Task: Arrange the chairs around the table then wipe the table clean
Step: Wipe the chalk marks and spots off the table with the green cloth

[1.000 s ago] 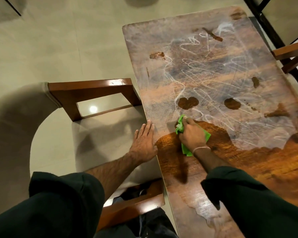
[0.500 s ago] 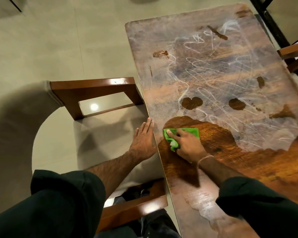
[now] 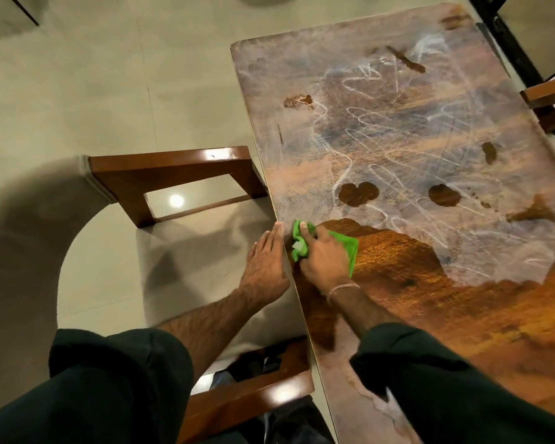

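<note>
The right hand (image 3: 326, 261) is gripping the bunched green cloth (image 3: 351, 248) on the table (image 3: 398, 139); the left hand (image 3: 265, 267) is lying flat-fingered just beside it, at the edge. The chalky unwiped length is stretching away ahead of the right hand — the nearer one.

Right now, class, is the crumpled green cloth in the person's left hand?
No: the right hand grips the crumpled green cloth on the wooden table; the left hand holds nothing.

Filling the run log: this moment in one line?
wiping | right hand grips green cloth on table | left hand flat at its edge | far end dusty
</note>
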